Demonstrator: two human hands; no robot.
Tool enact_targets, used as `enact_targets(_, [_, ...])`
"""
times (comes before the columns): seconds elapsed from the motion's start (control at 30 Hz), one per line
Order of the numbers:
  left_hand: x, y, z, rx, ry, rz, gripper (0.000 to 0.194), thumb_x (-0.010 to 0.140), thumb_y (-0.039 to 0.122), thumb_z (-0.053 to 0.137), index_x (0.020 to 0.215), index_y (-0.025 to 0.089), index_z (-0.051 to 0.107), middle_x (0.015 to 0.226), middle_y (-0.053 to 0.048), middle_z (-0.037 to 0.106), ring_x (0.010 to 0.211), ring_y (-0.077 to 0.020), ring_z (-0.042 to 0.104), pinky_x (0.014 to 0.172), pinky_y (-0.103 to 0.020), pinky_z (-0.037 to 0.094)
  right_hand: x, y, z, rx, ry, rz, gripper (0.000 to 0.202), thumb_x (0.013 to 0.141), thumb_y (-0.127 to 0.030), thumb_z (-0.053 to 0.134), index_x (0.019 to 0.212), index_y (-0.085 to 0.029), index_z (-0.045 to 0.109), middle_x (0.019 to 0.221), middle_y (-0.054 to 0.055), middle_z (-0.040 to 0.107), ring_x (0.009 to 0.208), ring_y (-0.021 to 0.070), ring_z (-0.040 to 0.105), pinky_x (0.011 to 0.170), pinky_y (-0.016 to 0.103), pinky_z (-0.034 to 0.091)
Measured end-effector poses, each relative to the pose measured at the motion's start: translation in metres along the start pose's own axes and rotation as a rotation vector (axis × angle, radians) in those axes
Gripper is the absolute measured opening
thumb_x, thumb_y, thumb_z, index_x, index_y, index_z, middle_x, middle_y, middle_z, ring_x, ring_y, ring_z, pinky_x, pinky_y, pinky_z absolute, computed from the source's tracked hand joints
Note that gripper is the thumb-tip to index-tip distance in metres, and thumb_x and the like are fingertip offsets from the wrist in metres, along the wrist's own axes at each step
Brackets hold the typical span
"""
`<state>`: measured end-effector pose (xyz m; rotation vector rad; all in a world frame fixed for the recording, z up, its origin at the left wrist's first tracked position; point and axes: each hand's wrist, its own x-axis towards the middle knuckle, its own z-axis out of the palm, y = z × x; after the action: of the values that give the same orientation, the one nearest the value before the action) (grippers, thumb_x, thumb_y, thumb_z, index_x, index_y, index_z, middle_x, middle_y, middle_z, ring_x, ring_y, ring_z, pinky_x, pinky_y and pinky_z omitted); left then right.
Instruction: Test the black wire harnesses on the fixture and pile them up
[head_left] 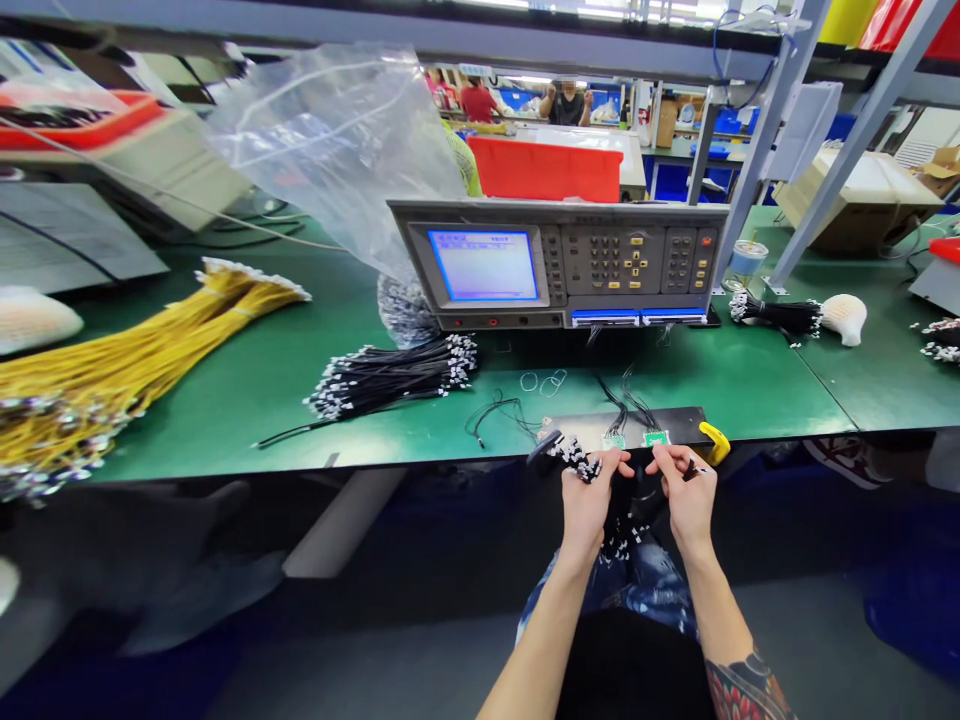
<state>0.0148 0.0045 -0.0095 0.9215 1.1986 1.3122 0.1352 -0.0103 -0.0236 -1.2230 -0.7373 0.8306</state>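
Observation:
At the bench's front edge my left hand [591, 492] is closed round a bundle of black cables with white connectors [576, 458], beside the left green circuit board [613, 440]. My right hand [686, 490] is closed, with a short black cable end showing at its fingers, just below the right green circuit board [656, 438]. Both boards sit on a black strip [686, 418] and have black wires running back towards the tester [555, 265]. More black cables hang over my lap below my left hand.
Black cable bundle [390, 378] and yellow cable bundle [172, 345] lie left on the green bench [262, 430]. A yellow clamp handle [716, 443] is right of my hands. A plastic bag [337, 140] stands behind; people work beyond.

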Motion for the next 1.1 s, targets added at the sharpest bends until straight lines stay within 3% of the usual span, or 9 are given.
enact_targets(0.17, [0.0,0.01,-0.013,-0.012,-0.185,-0.103,0.041,0.074,0.054,0.081,0.065,0.015,0.07,0.048,0.001,0.056,0.039,-0.005,0.029,0.043,-0.023,0.017,0.0,-0.003,-0.006,0.041,-0.248,0.169,0.053,0.079,-0.069,0.074,0.071,-0.017,0.068,0.048,-0.001,0.058,0.039,0.0067,0.027,0.04,0.023,0.017])
enact_targets(0.3, [-0.005,0.018,-0.027,0.035,-0.303,-0.157,0.043,0.073,0.054,0.083,0.087,0.014,0.078,0.069,-0.003,0.068,0.043,-0.0043,0.029,0.044,-0.023,0.016,-0.002,-0.011,-0.012,0.222,-0.389,0.213,0.054,0.083,-0.068,0.073,0.063,-0.022,0.052,0.042,-0.011,0.027,0.042,0.0086,0.027,0.044,0.024,0.029])
enact_targets(0.4, [-0.012,0.024,-0.035,0.078,-0.403,-0.176,0.045,0.068,0.047,0.089,0.098,0.016,0.08,0.072,-0.001,0.065,0.047,-0.0051,0.033,0.046,-0.022,0.02,-0.005,-0.021,-0.017,0.33,-0.411,0.193,0.051,0.088,-0.065,0.07,0.067,-0.024,0.049,0.051,-0.01,0.027,0.044,0.0101,0.032,0.043,0.024,0.031])
enact_targets(0.53, [-0.019,0.028,-0.038,0.063,-0.739,-0.349,0.045,0.072,0.053,0.086,0.092,0.013,0.079,0.059,0.002,0.059,0.042,-0.0038,0.028,0.043,-0.022,0.015,-0.006,-0.028,-0.019,0.282,-0.47,0.15,0.04,0.083,-0.059,0.079,0.086,-0.022,0.065,0.057,-0.012,0.024,0.044,0.0058,0.013,0.04,0.022,0.014])
enact_targets(0.63, [-0.022,0.027,-0.034,-0.014,-0.948,-0.452,0.052,0.076,0.06,0.081,0.09,0.01,0.077,0.053,0.002,0.057,0.037,-0.0024,0.023,0.04,-0.022,0.011,-0.006,-0.026,-0.018,0.153,-0.586,0.145,0.039,0.08,-0.05,0.083,0.105,-0.02,0.077,0.058,-0.01,0.03,0.047,0.006,0.017,0.043,0.023,0.017])
enact_targets(0.7, [-0.024,0.026,-0.031,-0.051,-1.018,-0.468,0.054,0.078,0.062,0.079,0.09,0.009,0.077,0.053,0.002,0.058,0.036,-0.0018,0.022,0.038,-0.022,0.011,-0.006,-0.025,-0.017,0.09,-0.606,0.109,0.035,0.081,-0.046,0.083,0.104,-0.02,0.082,0.058,-0.008,0.036,0.049,0.0071,0.024,0.045,0.024,0.022])
enact_targets(0.83, [-0.025,0.023,-0.031,-0.082,-1.027,-0.439,0.056,0.081,0.063,0.076,0.092,0.009,0.077,0.053,0.002,0.057,0.035,-0.0017,0.023,0.039,-0.022,0.012,-0.009,-0.023,-0.013,0.044,-0.485,-0.043,0.018,0.079,-0.04,0.085,0.087,-0.024,0.086,0.062,-0.003,0.048,0.054,0.0094,0.042,0.049,0.025,0.034])
enact_targets(0.97, [-0.024,0.022,-0.031,-0.084,-0.902,-0.358,0.06,0.084,0.066,0.071,0.103,0.009,0.075,0.053,0.003,0.055,0.036,-0.003,0.026,0.04,-0.023,0.015,-0.01,-0.016,-0.011,0.067,-0.291,-0.116,0.015,0.077,-0.037,0.087,0.08,-0.023,0.083,0.08,0.001,0.062,0.059,0.0106,0.055,0.05,0.025,0.041])
enact_targets(1.1, [-0.02,0.021,-0.03,-0.045,-0.694,-0.275,0.058,0.087,0.064,0.069,0.109,0.01,0.072,0.051,0.007,0.049,0.038,-0.0046,0.03,0.045,-0.023,0.024,-0.008,-0.01,-0.01,0.108,-0.096,-0.116,0.024,0.079,-0.041,0.086,0.081,-0.02,0.074,0.088,0.003,0.069,0.049,0.0064,0.046,0.042,0.024,0.033])
